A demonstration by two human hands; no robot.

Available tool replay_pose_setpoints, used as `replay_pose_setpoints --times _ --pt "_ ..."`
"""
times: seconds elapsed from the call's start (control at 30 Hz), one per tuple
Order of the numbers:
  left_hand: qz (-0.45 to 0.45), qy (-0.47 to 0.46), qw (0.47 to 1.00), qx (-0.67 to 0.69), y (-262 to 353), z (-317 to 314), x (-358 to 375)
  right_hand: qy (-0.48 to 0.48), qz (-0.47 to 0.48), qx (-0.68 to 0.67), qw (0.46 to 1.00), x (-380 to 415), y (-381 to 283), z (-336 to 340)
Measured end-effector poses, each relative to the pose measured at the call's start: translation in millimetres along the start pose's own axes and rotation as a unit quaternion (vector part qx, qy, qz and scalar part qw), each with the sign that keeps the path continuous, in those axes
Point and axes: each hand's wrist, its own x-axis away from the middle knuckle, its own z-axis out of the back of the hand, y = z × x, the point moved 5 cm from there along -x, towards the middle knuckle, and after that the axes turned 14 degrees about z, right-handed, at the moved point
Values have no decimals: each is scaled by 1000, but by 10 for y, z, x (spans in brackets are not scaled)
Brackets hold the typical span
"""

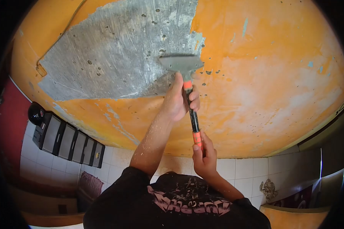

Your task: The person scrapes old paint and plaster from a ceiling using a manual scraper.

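Note:
A long-handled wall scraper (183, 64) has its wide grey head against the orange painted wall (256, 91), at the right part of a bare grey patch (114, 49). My left hand (179, 100) is wrapped round the upper part of the black and orange handle, its thumb stretched up along the shaft towards the head. Lower down, my right hand (205, 157) grips the orange end of the same handle. Pale flecks of dust cling to my left forearm. Whether the blade's edge cuts under the paint cannot be made out.
At the left stands a drawer cabinet (70, 141) with a round black helmet (36, 113) on it, near a red door (13, 126). A crumpled cloth (269, 189) lies on the white tiled floor (246, 168) at right. A cable (67, 28) runs down the wall at upper left.

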Motion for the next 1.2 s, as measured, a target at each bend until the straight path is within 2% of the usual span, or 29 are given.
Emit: replay_pose_setpoints --times 0.07,0.17,0.27,0.37,0.5,0.53,0.63,0.67,0.77,0.9,1.07,1.2 --pt "2 6 1000 1 6 -9 40 2 -12 -13 1000 -38 -66 -12" --pt "-2 3 1000 2 -112 89 98 -23 -1 59 998 56 -24 -20" --pt "-6 -5 1000 4 -56 55 26 -16 14 34 999 25 -21 31" --pt "-6 9 1000 6 80 -76 12 -16 -12 17 1000 -113 -91 58" --pt "-7 4 1000 1 -36 -12 73 -5 44 69 997 -24 -119 8" --pt "-5 6 1000 2 -69 10 67 -28 5 63 998 39 -77 25" --pt "-23 -22 999 9 42 -69 -45 -17 41 69 997 -148 -146 124" --pt "-20 5 1000 13 140 -160 -56 -5 31 41 999 -227 -195 132" --pt "-41 -49 998 5 266 -196 -84 3 20 14 1000 -263 -254 108" --pt "2 23 999 23 -41 -74 54 -19 29 78 996 -35 -152 77" --pt "-37 -11 999 -16 305 -288 -54 -13 3 12 1000 -296 -263 134" --pt "-15 -17 1000 13 122 -68 -64 -12 16 33 999 -162 -185 97"
